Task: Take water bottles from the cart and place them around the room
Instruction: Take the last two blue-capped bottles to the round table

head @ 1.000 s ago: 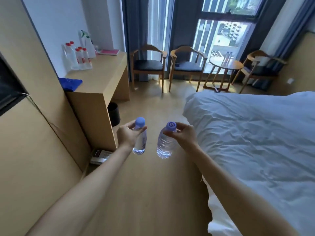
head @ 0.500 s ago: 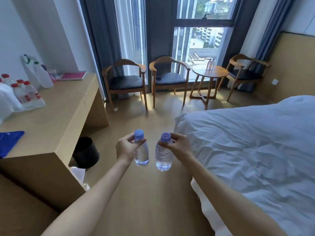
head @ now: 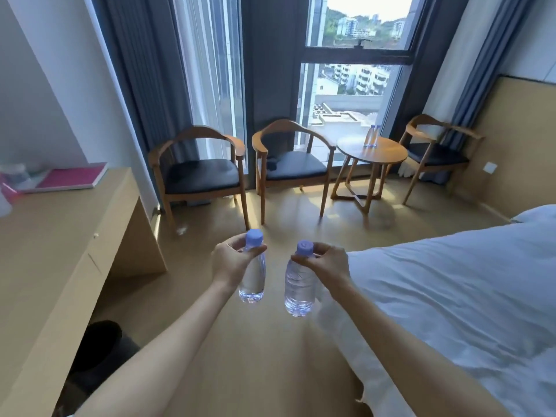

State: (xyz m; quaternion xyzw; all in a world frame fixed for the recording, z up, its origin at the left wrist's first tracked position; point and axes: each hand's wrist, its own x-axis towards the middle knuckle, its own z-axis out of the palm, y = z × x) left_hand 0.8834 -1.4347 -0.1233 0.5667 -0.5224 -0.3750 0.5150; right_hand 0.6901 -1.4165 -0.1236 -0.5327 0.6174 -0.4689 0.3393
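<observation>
Head view of two bare forearms extended over the wooden floor (head: 240,371). The left hand (head: 230,261) pinches the neck of a clear water bottle (head: 253,278) just under its blue cap (head: 254,237), thumb and fingers curled round it; the bottle hangs upright below the grip. The right hand (head: 326,263) grips a second water bottle (head: 298,287) in the same manner, fingers closed at the neck beneath a blue cap (head: 305,247), the body hanging slightly tilted. The two bottles are near each other but apart. To the right of the right hand lies a bed with white bedding (head: 451,296); to the left of the left hand stands a wooden desk (head: 60,251) bearing a pink book (head: 72,177). Beyond both hands, by the window (head: 346,85), stand three wooden armchairs (head: 198,173) and a round side table (head: 388,156) carrying two more bottles (head: 372,136).
</observation>
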